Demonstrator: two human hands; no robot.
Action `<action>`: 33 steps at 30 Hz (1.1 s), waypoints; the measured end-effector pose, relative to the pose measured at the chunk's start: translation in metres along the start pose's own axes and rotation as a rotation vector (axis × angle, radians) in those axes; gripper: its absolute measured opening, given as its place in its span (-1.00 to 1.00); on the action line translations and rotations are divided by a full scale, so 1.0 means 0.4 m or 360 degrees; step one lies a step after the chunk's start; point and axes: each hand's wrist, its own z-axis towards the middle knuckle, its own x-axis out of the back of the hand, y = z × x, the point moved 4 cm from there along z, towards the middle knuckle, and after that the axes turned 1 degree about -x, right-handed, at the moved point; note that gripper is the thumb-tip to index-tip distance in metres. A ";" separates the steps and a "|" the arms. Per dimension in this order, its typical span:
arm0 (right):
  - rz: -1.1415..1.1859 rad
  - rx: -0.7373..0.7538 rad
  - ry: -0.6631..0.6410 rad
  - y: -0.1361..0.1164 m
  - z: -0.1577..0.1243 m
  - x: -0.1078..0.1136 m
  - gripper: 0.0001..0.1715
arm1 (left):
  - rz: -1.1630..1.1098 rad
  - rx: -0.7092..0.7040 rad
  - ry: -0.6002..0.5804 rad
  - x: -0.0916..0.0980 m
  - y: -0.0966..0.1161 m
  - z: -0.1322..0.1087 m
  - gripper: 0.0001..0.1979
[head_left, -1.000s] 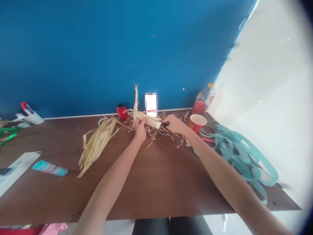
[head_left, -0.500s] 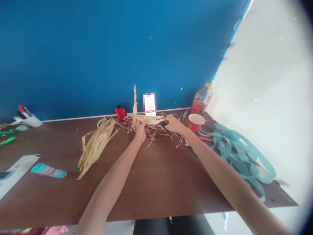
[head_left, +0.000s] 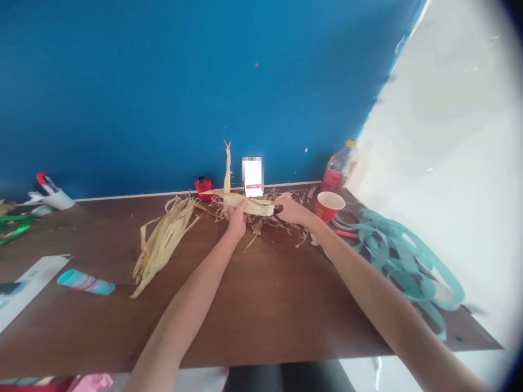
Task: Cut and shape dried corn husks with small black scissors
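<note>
No readable text. Bottle [head_left: 337, 171], back right corner of surface [head_left: 261, 305]: red label, lettering blurred. Cup [head_left: 327, 211], toward right edge: yellowish mark, illegible. Screen [head_left: 253, 177], at back edge: red bar, characters too small; top pixelated. Tube [head_left: 86, 282], left part: no legible print.

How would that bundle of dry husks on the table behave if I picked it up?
The bundle would probably feel light, as its leaves look thin and dry. Its loose, splayed strips could spread or slip apart. They may be slightly stiff: the husk in the left hand shows little sag.
</note>
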 end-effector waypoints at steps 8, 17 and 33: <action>0.0158 -0.0119 -0.0044 0.005 -0.003 -0.003 -0.65 | 0.0067 -0.0052 -0.0016 0.000 0.006 0.000 -0.60; 0.0422 -0.0192 -0.0064 0.026 0.016 -0.035 -0.51 | 0.0099 -0.0179 0.0000 -0.001 0.007 0.002 -0.57; 0.0539 -0.0118 -0.0009 0.011 0.008 -0.045 -0.55 | 0.0198 -0.0297 -0.0098 0.003 -0.001 0.005 -0.64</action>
